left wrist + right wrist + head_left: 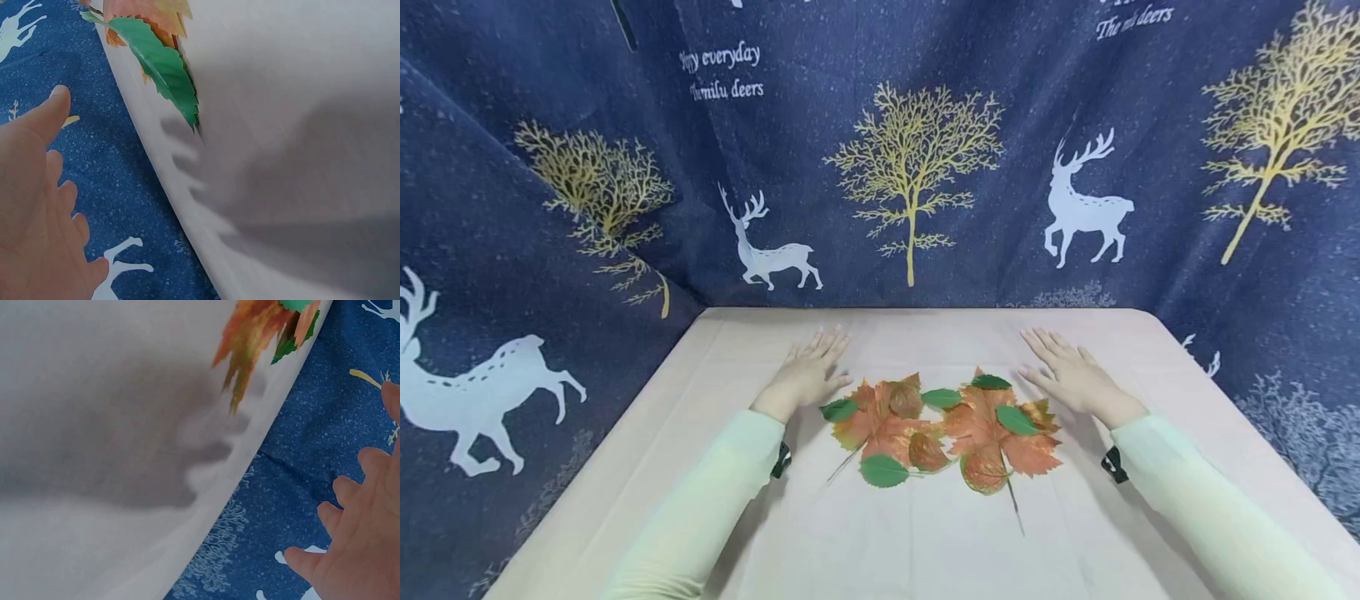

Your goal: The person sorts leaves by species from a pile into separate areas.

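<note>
A pile of leaves (947, 429) lies in the middle of the beige table (925, 533): large orange-red maple leaves (992, 433) with small green leaves (883, 471) on and around them. My left hand (808, 373) lies flat and open on the table just left of the pile, fingers straight. My right hand (1067, 375) lies flat and open just right of it, close to the orange leaf edge. Neither hand holds anything. The left wrist view shows my left hand (37, 206) and a green leaf (162, 65); the right wrist view shows my right hand (362, 531) and orange leaf tips (250, 344).
A dark blue cloth (925, 150) printed with white deer and gold trees hangs behind the table and down both sides. Pale green sleeves (700, 508) cover both forearms. The table's near part is bare cloth.
</note>
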The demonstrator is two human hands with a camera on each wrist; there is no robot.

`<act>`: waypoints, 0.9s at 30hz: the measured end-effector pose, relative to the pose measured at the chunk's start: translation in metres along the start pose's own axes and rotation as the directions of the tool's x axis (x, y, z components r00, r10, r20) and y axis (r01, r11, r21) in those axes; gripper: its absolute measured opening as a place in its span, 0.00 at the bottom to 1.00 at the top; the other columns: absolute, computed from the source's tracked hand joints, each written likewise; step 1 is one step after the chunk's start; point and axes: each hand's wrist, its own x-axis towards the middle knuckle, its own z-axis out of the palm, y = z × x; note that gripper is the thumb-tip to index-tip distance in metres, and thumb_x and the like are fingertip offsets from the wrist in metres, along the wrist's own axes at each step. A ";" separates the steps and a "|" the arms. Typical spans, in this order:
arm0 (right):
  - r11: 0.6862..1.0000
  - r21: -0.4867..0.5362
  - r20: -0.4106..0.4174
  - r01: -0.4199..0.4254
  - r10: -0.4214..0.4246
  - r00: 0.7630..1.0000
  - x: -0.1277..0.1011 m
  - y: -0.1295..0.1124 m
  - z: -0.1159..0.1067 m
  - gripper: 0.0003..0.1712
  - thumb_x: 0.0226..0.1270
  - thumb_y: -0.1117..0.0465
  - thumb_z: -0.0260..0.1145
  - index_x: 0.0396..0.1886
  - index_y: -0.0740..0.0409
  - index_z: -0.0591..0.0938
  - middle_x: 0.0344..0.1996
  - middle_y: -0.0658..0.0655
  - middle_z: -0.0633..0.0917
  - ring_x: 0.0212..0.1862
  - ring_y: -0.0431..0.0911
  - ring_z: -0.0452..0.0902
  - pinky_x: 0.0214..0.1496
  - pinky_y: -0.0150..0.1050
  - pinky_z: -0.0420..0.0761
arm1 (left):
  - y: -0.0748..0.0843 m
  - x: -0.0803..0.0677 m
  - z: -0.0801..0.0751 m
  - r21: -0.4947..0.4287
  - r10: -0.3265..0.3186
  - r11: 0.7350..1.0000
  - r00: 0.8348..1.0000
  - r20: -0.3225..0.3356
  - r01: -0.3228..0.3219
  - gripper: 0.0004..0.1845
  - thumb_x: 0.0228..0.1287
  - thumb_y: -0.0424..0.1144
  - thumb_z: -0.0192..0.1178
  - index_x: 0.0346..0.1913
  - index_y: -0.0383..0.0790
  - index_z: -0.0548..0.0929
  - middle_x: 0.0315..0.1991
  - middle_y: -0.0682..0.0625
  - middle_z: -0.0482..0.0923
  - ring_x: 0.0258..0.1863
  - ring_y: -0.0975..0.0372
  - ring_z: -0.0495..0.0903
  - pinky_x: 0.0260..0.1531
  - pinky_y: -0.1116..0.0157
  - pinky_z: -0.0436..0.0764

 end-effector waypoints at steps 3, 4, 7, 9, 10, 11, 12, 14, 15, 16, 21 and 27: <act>1.000 0.005 0.001 -0.001 0.001 1.000 0.000 0.000 0.002 0.43 0.74 0.34 0.40 0.79 0.48 0.43 0.78 0.63 0.44 0.76 0.65 0.37 0.72 0.70 0.36 | -0.001 0.001 0.001 0.003 0.006 1.000 1.000 -0.002 -0.006 0.39 0.72 0.59 0.46 0.78 0.54 0.41 0.79 0.53 0.32 0.78 0.50 0.33 0.74 0.42 0.35; 1.000 0.009 0.001 -0.001 0.001 1.000 0.000 -0.001 0.003 0.43 0.74 0.33 0.40 0.79 0.48 0.43 0.77 0.64 0.44 0.76 0.65 0.37 0.72 0.70 0.36 | -0.001 0.001 0.002 0.006 0.004 1.000 1.000 0.002 -0.004 0.39 0.72 0.59 0.45 0.78 0.55 0.41 0.79 0.53 0.31 0.78 0.50 0.32 0.74 0.43 0.35; 0.999 0.034 -0.007 0.003 -0.003 1.000 -0.001 -0.001 0.004 0.44 0.74 0.34 0.42 0.79 0.51 0.45 0.77 0.65 0.45 0.76 0.66 0.38 0.73 0.70 0.37 | -0.003 0.001 0.003 0.006 0.009 1.000 1.000 0.008 -0.009 0.40 0.72 0.59 0.47 0.78 0.55 0.40 0.79 0.53 0.30 0.78 0.50 0.32 0.74 0.44 0.35; 0.998 0.066 -0.018 0.012 -0.011 1.000 -0.001 0.000 0.004 0.44 0.74 0.36 0.45 0.79 0.54 0.46 0.77 0.67 0.46 0.76 0.67 0.40 0.73 0.70 0.39 | -0.005 0.001 0.005 -0.002 0.013 1.000 1.000 0.014 -0.013 0.42 0.71 0.59 0.48 0.78 0.55 0.39 0.78 0.54 0.30 0.78 0.50 0.32 0.74 0.45 0.35; 0.996 0.082 -0.026 0.021 -0.019 0.999 0.000 0.000 0.004 0.44 0.74 0.37 0.47 0.78 0.55 0.47 0.76 0.68 0.47 0.75 0.67 0.40 0.73 0.69 0.40 | -0.006 0.001 0.005 -0.007 0.014 1.000 1.000 0.016 -0.014 0.42 0.71 0.59 0.48 0.78 0.55 0.39 0.78 0.54 0.29 0.78 0.51 0.32 0.74 0.45 0.36; 0.995 0.096 -0.034 0.027 -0.024 0.999 0.001 0.000 0.003 0.44 0.74 0.38 0.48 0.78 0.57 0.48 0.76 0.68 0.48 0.75 0.68 0.41 0.73 0.69 0.41 | -0.007 0.001 0.006 -0.019 0.021 1.000 1.000 0.014 -0.020 0.43 0.70 0.58 0.50 0.78 0.54 0.39 0.78 0.53 0.30 0.78 0.50 0.32 0.74 0.45 0.36; 0.994 0.109 -0.041 0.033 -0.029 0.999 0.001 0.000 0.002 0.44 0.74 0.39 0.50 0.78 0.58 0.49 0.76 0.69 0.48 0.75 0.68 0.42 0.73 0.69 0.42 | -0.008 0.001 0.006 -0.027 0.025 0.999 1.000 0.014 -0.025 0.43 0.70 0.58 0.50 0.78 0.54 0.38 0.78 0.53 0.30 0.78 0.50 0.33 0.74 0.46 0.36; 0.991 0.126 -0.045 0.044 -0.038 0.998 0.004 0.000 0.000 0.45 0.73 0.40 0.51 0.78 0.59 0.49 0.75 0.70 0.49 0.75 0.69 0.42 0.73 0.68 0.44 | -0.010 0.001 0.006 -0.037 0.035 0.999 0.999 0.013 -0.035 0.44 0.69 0.58 0.51 0.78 0.53 0.38 0.79 0.52 0.31 0.78 0.50 0.33 0.75 0.46 0.36; 0.991 0.124 -0.050 0.054 -0.048 0.998 0.006 0.000 -0.001 0.45 0.73 0.39 0.52 0.78 0.60 0.49 0.75 0.71 0.49 0.74 0.69 0.43 0.73 0.68 0.45 | -0.011 0.001 0.006 -0.043 0.039 0.998 0.999 0.013 -0.039 0.45 0.69 0.58 0.52 0.78 0.52 0.39 0.79 0.52 0.31 0.78 0.50 0.34 0.75 0.46 0.36; 0.990 0.126 -0.049 0.057 -0.051 0.997 0.007 -0.001 -0.002 0.46 0.73 0.39 0.52 0.78 0.60 0.49 0.75 0.71 0.49 0.75 0.69 0.43 0.73 0.68 0.45 | -0.012 0.001 0.005 -0.046 0.043 0.998 0.999 0.014 -0.042 0.45 0.69 0.58 0.53 0.78 0.51 0.39 0.79 0.52 0.32 0.78 0.50 0.34 0.75 0.46 0.36; 0.985 0.149 -0.059 0.082 -0.074 0.996 0.012 -0.005 -0.005 0.46 0.72 0.40 0.54 0.77 0.61 0.50 0.75 0.72 0.50 0.74 0.69 0.45 0.74 0.67 0.47 | -0.013 -0.001 0.001 -0.063 0.061 0.996 0.998 0.027 -0.060 0.47 0.67 0.56 0.56 0.78 0.43 0.41 0.79 0.47 0.35 0.78 0.50 0.36 0.76 0.51 0.36; 0.978 0.204 -0.007 0.037 -0.036 0.999 0.009 -0.009 -0.005 0.47 0.72 0.38 0.53 0.78 0.59 0.49 0.75 0.70 0.51 0.74 0.69 0.48 0.73 0.66 0.50 | -0.011 -0.003 0.000 -0.113 0.085 0.990 0.995 0.043 -0.080 0.49 0.67 0.54 0.58 0.77 0.40 0.40 0.78 0.45 0.36 0.78 0.50 0.36 0.76 0.54 0.35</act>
